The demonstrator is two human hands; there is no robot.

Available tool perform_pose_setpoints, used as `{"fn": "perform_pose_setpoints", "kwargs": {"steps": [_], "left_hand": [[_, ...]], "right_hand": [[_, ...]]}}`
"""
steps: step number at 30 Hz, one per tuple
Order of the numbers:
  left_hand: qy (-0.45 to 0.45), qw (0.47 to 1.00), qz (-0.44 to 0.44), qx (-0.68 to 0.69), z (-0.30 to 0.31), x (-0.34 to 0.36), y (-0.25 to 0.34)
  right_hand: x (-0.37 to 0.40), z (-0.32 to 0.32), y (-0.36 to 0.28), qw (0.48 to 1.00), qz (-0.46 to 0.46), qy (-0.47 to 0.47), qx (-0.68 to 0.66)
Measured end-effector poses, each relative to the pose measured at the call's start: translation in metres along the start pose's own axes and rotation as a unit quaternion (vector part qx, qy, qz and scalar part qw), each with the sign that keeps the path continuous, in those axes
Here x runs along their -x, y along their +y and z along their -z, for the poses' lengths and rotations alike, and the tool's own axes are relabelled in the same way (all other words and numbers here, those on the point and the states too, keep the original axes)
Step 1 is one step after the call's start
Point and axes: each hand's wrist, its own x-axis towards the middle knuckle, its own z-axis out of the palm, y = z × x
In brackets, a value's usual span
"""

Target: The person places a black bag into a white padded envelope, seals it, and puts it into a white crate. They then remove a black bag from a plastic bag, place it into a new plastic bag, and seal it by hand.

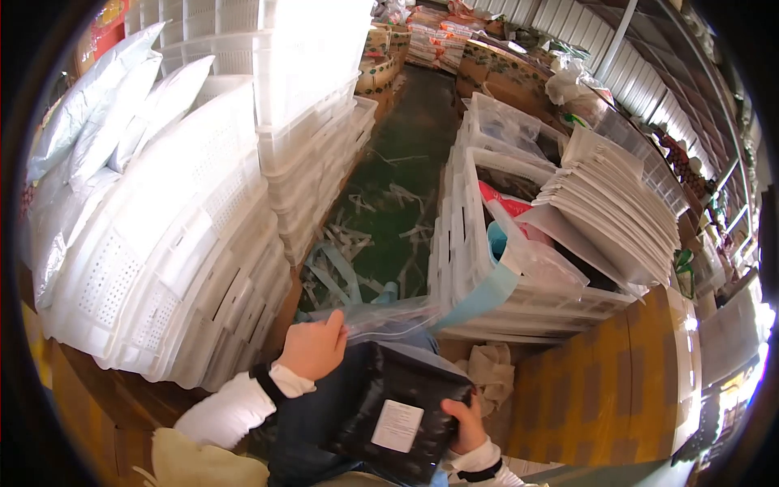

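**Black packet held at the mouth of a clear bag in a crowded storeroom**

A person holds a black packet [398, 398] low against the body. Its long axis seems to run away from the person, the far end tipped slightly right. Its flat face is turned up to the camera, and a white label [398, 425] sits at the near end. The right hand [466, 426] has its fingers clamped over the packet's right edge. The left hand [312, 349], just left of the packet's far corner, has its fingers closed on the rim of a clear plastic bag [381, 316], which lies over the packet's far end. Beyond the packet to the right, an open white crate [454, 235] holds loose clear plastic, a red pack [499, 199] and something teal [497, 241]. A fanned pile of white sheets [617, 203] rests on that crate's far side. Left of the packet, stacks of empty white crates [162, 243] lean. Straight ahead, pale strips [381, 211] litter the green floor.
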Motion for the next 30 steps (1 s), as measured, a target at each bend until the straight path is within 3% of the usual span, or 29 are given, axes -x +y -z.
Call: {"fn": "perform_pose_setpoints", "kwargs": {"steps": [3,7,14,19,30], "left_hand": [[0.057,0.997,-0.034,-0.028,0.001,0.027,0.017],[0.040,0.999,-0.005,-0.020,0.002,0.056,0.035],[0.047,0.998,0.029,-0.007,0.006,0.071,0.040],[0.032,0.998,0.058,-0.007,0.005,0.073,0.034],[0.018,0.999,0.005,0.036,0.002,0.095,0.065]], "right_hand": [[0.014,0.033,-0.001,0.998,0.002,0.059,-0.037],[0.031,0.043,-0.009,0.993,-0.013,0.101,-0.067],[0.022,0.045,0.017,0.984,0.044,0.109,-0.131],[0.018,0.053,0.050,0.977,0.025,0.095,-0.188],[0.025,0.049,0.056,0.970,0.029,0.093,-0.222]]}}
